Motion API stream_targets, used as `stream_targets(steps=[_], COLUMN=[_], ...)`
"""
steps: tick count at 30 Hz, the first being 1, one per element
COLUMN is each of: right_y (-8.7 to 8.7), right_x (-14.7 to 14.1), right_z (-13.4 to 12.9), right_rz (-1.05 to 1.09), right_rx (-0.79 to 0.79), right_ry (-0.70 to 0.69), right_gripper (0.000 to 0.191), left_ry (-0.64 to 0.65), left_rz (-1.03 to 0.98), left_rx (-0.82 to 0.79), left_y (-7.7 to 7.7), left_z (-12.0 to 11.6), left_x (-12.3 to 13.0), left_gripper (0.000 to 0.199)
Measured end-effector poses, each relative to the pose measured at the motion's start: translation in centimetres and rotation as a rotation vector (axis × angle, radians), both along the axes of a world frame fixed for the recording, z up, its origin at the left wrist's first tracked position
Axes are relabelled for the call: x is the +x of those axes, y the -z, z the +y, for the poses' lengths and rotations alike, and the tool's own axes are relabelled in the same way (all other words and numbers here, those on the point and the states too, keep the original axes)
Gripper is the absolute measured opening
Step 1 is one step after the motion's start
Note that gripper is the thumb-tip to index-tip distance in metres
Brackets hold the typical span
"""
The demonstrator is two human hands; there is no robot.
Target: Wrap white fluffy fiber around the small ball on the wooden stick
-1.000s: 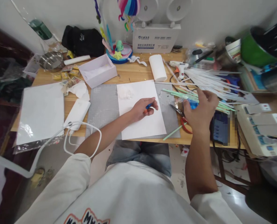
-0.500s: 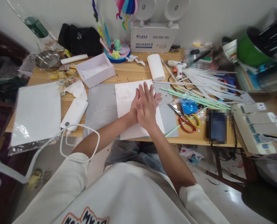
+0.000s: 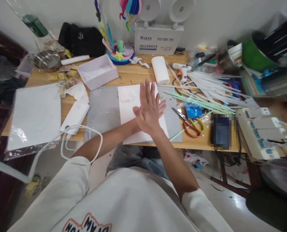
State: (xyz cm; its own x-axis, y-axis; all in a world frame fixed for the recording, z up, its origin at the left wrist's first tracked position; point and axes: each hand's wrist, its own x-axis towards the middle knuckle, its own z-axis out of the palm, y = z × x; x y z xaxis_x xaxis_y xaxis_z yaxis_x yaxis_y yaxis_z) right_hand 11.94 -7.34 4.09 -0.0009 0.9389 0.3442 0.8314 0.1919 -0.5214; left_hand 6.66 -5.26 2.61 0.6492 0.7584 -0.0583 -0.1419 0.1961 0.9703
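My right hand (image 3: 148, 111) lies flat over my left hand, palm to palm, its fingers stretched out and thumb apart. Most of my left hand (image 3: 162, 107) is covered; only its extended fingers stick out to the right. Whether anything lies between the palms is hidden. Both hands are above a white sheet of paper (image 3: 127, 112), which has a patch of pale whitish material (image 3: 128, 96) at its upper left. Beneath the paper is a grey cutting mat (image 3: 101, 109).
Right of the mat are scissors (image 3: 192, 127), a blue packet (image 3: 193, 110), green and white strips (image 3: 208, 83), a glue gun (image 3: 183, 71) and a power strip (image 3: 257, 132). Behind stand a white roll (image 3: 160, 70) and an open box (image 3: 97, 72). A white power bank (image 3: 75, 117) lies left.
My right hand has shifted across my left hand, its thumb now spread out to the left. My left hand has slid further under it. The camera view has shifted slightly.
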Motion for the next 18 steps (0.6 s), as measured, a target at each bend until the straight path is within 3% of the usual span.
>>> stream_targets(steps=[4, 8, 11, 13, 15, 18], right_y=[-1.7, -0.3, 0.7, 0.8, 0.7, 0.9], right_x=[0.5, 1.9, 1.0, 0.4, 0.3, 0.6], right_z=[0.8, 0.0, -1.3, -1.5, -1.2, -0.4], right_rz=[-0.042, 0.087, 0.375, 0.744, 1.124, 1.308], right_rx=[-0.02, -0.125, -0.158, -0.129, -0.085, 0.012], right_ry=[0.114, 0.009, -0.113, -0.141, -0.17, -0.274], right_gripper=[0.074, 0.082, 0.091, 0.104, 0.105, 0.098], left_ry=[0.073, -0.036, -0.121, -0.139, -0.142, -0.165], left_rz=[-0.072, -0.152, -0.291, -0.325, -0.328, -0.321], left_rx=[-0.105, -0.169, -0.311, -0.402, -0.449, -0.484], left_y=[0.0, -1.3, -1.8, -2.0, -2.2, -2.6], left_z=[-0.1, 1.9, 2.5, 2.3, 1.8, 0.7], left_x=[-0.5, -2.2, -2.3, -2.1, -1.8, -1.3], left_gripper=[0.075, 0.087, 0.078, 0.073, 0.071, 0.067])
